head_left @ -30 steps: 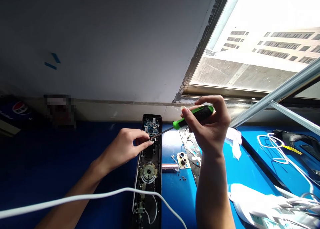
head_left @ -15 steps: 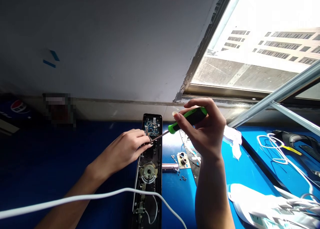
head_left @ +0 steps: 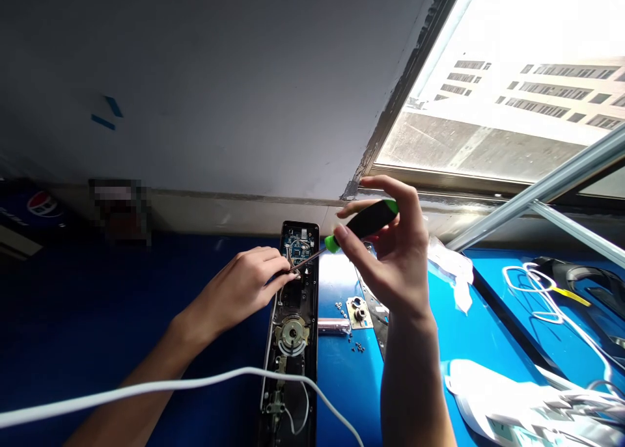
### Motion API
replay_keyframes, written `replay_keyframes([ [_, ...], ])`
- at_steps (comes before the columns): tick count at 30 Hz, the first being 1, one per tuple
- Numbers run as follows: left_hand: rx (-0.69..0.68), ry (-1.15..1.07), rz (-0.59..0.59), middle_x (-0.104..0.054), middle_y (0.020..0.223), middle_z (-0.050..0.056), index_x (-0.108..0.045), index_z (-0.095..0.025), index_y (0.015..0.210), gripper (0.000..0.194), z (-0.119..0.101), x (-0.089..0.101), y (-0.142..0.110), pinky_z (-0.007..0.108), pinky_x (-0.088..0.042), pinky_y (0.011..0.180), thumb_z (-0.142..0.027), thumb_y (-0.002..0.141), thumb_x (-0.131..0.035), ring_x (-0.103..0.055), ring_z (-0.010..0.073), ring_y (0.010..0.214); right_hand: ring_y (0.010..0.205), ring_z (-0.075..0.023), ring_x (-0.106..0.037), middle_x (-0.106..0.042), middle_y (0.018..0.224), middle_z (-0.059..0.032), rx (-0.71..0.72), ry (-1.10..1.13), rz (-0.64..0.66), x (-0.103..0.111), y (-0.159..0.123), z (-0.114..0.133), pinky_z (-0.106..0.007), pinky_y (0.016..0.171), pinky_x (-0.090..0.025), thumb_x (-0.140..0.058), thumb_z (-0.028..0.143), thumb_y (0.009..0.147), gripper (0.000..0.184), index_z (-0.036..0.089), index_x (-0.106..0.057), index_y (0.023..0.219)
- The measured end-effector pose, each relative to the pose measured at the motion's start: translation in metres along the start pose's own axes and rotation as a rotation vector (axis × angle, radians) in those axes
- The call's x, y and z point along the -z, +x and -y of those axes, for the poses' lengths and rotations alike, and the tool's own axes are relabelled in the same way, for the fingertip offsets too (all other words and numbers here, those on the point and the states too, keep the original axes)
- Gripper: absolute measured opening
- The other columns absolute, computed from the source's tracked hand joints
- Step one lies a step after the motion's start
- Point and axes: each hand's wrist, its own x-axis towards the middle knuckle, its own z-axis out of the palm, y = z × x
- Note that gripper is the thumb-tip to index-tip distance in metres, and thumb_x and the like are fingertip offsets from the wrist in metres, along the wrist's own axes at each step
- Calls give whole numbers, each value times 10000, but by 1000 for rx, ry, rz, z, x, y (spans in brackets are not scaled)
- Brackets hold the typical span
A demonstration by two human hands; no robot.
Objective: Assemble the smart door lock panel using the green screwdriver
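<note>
My right hand [head_left: 395, 258] is closed around the black and green handle of a screwdriver [head_left: 367, 224]. Its thin shaft slants down to the left, and the tip meets the fingers of my left hand [head_left: 256, 274]. Those fingers are pinched together over the upper part of a long black device casing [head_left: 313, 317]; whatever lies between them is hidden. Just beyond the fingertips a blue circuit board [head_left: 300, 246] with thin wires shows at the casing's far end. Nearer to me the casing holds a round metal part [head_left: 293, 334].
Right of the casing lie a pinkish cylinder [head_left: 334, 326], a square metal plate with a spindle [head_left: 359, 313], loose screws [head_left: 358, 347] and a dark perforated panel [head_left: 379, 317]. A white cable [head_left: 195, 382] crosses in front. White power strips [head_left: 488, 395] lie at the right, below a metal frame bar [head_left: 537, 190].
My right hand has moved left with the screwdriver, its fingers shifting and spreading more around the handle. My left hand stays pinched near the tip, with its fingers slightly rearranged.
</note>
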Motion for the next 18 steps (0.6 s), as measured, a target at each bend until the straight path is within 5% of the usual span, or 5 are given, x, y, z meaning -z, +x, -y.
replay_keyframes([
  [4,-2,-6,-45,-742,991,62,-745,-158,1034,135,3,-1,0,319,-537,829,-229,1024,-630,-701,213,910,933,-214,-748,-737,1026,-14,51,77,97,2,1,-3,-398,831,-669,-756,210,879,714,339,-393,1480],
  [7,-18,-18,-93,-751,1002,63,-748,-167,1048,157,3,-1,1,310,-539,828,-246,1034,-613,-712,213,923,921,-229,-767,-720,1195,-39,100,44,11,-6,1,-5,-436,866,-670,-779,219,879,677,373,-430,1438],
  [11,13,-40,-117,-755,1011,52,-727,-188,1202,283,3,6,-1,313,-543,816,-388,1019,-650,-712,203,884,908,-216,-777,-492,1572,-47,177,-63,-94,-19,0,-3,-407,821,-686,-780,252,890,611,409,-477,1397],
  [14,93,-65,-56,-735,951,18,-670,-238,1287,393,7,18,-3,305,-536,766,-480,977,-679,-693,189,820,923,-225,-779,-523,1555,-45,201,-178,-78,-23,-1,-1,-390,803,-689,-759,287,918,625,427,-443,1438],
  [18,211,-101,36,-699,927,1,-595,-266,1197,306,16,26,-7,293,-521,711,-404,933,-666,-674,182,785,949,-228,-770,-579,1504,-32,289,-178,-144,-26,-2,0,-407,822,-692,-783,284,902,619,425,-484,1425],
])
